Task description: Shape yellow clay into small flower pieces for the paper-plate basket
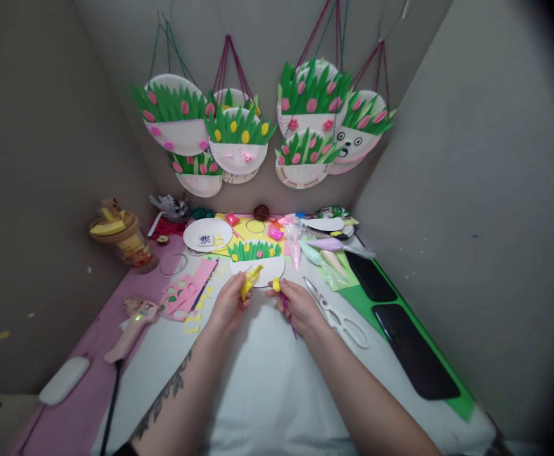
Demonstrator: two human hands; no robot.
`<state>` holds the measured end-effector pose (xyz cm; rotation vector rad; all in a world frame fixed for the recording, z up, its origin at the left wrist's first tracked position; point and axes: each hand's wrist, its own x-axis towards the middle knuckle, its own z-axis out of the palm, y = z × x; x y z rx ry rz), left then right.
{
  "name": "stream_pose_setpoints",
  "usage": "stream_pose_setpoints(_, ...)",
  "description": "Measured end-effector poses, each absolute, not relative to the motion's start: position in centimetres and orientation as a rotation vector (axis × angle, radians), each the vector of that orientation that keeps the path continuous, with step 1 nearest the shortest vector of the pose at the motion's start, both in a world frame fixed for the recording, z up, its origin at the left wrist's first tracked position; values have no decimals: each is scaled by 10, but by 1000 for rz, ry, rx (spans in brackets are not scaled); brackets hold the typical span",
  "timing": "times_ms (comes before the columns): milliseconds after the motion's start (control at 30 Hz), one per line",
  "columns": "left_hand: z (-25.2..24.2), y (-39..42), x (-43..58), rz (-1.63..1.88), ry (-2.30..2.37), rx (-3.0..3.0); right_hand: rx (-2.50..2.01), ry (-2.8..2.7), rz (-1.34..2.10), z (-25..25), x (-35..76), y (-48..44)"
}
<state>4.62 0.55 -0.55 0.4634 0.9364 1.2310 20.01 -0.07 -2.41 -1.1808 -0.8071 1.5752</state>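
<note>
My left hand (232, 301) is closed around a small yellow packet (251, 283) that looks like soft modelling clay in its wrapper. Between the fingertips of my right hand (298, 305) sits a small yellow lump (276, 284), probably of the same clay. The same hand also grips a thin purple stick-like tool (286, 305), which points down toward the table. Just beyond both hands lies a paper-plate pocket (258, 269) with green paper grass (252, 251) and yellow and pink blossoms. White scissors (336, 315) rest open-bladed to the right of my right hand.
A pink glue gun (134, 326) and pink paper with holes (188, 285) lie left. Piping bags (312, 253) lie at the back right, two dark phones or slabs (416, 351) along the right edge. A tilted cup (125, 237) stands back left; finished plates (239, 149) hang on the wall.
</note>
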Motion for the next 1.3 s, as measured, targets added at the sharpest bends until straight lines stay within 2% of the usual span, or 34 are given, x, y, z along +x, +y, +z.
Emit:
stream_pose_setpoints(233, -10, 2, 51, 1223, 799, 530, -1108, -770, 1653, -18, 199, -2)
stream_pose_setpoints(567, -9, -13, 70, 1081, 624, 602, -1178, -956, 1361, -29, 182, -9)
stream_pose_setpoints(733, -8, -12, 69, 1151, 710, 698, -1187, -985, 1202, -20, 188, -12)
stream_pose_setpoints(967, -7, -13, 63, 1115, 1057, 1210, -1183, -1327, 576, 5, 210, -26)
stream_pose_setpoints(1300, -7, -15, 64, 1094, 1104, 1432, -1122, -1487, 515, 3, 209, -28)
